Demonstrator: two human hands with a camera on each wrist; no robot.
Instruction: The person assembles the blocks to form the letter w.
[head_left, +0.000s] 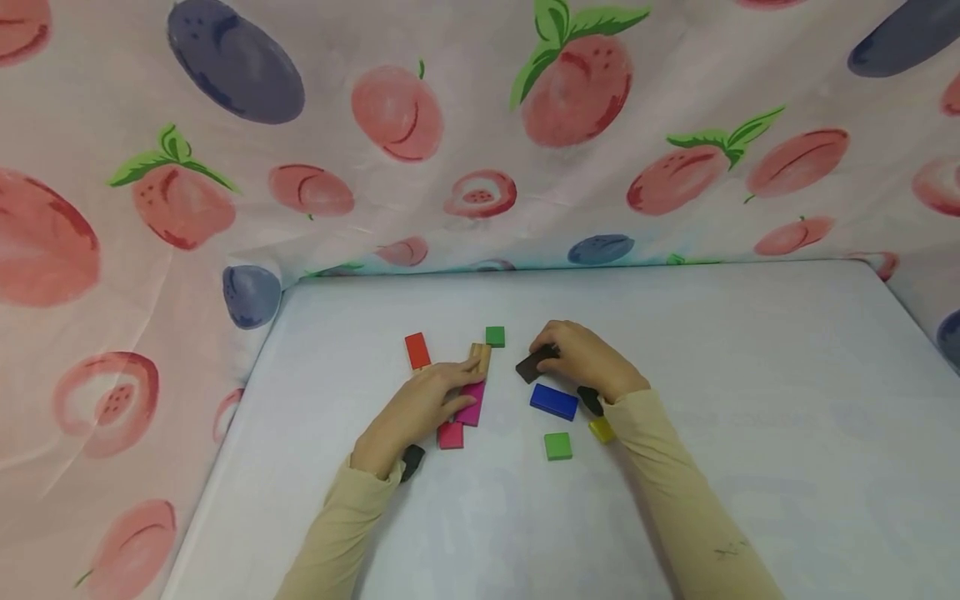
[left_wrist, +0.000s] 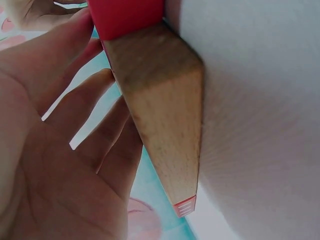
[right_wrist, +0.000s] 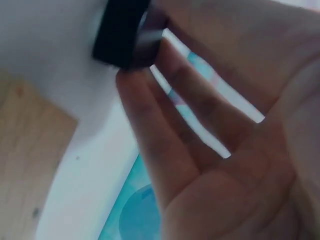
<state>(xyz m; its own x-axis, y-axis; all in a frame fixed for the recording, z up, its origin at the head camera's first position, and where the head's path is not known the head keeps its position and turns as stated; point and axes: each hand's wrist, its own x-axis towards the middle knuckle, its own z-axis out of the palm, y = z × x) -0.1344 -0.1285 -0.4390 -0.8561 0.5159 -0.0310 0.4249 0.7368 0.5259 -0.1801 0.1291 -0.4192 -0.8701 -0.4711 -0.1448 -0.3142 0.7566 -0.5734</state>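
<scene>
My left hand (head_left: 416, 407) lies over a row of blocks, its fingers fairly straight. Its fingertips touch a natural wood block (head_left: 486, 353) and a magenta block (head_left: 472, 407). A pinkish-red block (head_left: 451, 436) sits below the magenta one, partly under it. The left wrist view shows a wooden block (left_wrist: 165, 120) and a red block (left_wrist: 130, 17) close beside the left hand (left_wrist: 65, 145). On the right, my right hand (head_left: 588, 357) pinches a dark brown block (head_left: 535, 364) between thumb and fingers; this block (right_wrist: 122, 35) looks nearly black in the right wrist view.
A blue block (head_left: 554, 402) and a yellow block (head_left: 602, 430) lie near the right forearm. Green blocks sit at the back (head_left: 495, 336) and in front (head_left: 558, 446). A red block (head_left: 417, 351) stands behind the left hand. Fruit-patterned cloth (head_left: 480, 125) rises behind the white table (head_left: 750, 375).
</scene>
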